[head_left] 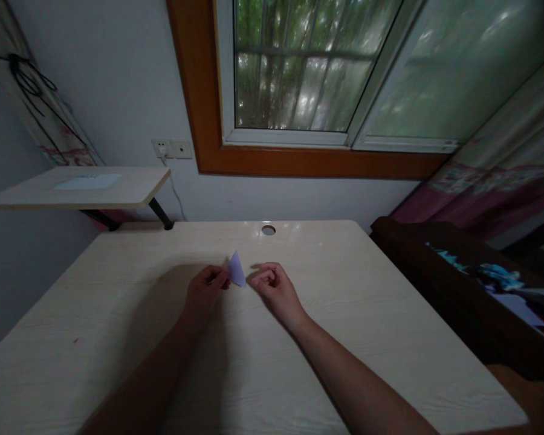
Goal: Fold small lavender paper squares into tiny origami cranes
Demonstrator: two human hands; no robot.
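Note:
A small folded piece of light purple paper [236, 269], roughly triangular, stands out from the fingertips of my left hand [207, 287]. My left thumb and fingers are closed on its left edge, just above the table. To the right of the paper is my right hand [275, 286], its fingers loosely curled with a gap between thumb and fingertips. Nothing shows in the right hand, and a narrow space separates it from the paper. Both forearms reach in from the bottom over the pale wooden table [344, 338].
A raised side shelf [136, 187] on black legs stands at the back left, with a white sheet [88, 181] on it. Near the table's back edge is a round cable hole [268, 230]. A dark brown piece of furniture [417, 266] with items on it lies beyond the right edge.

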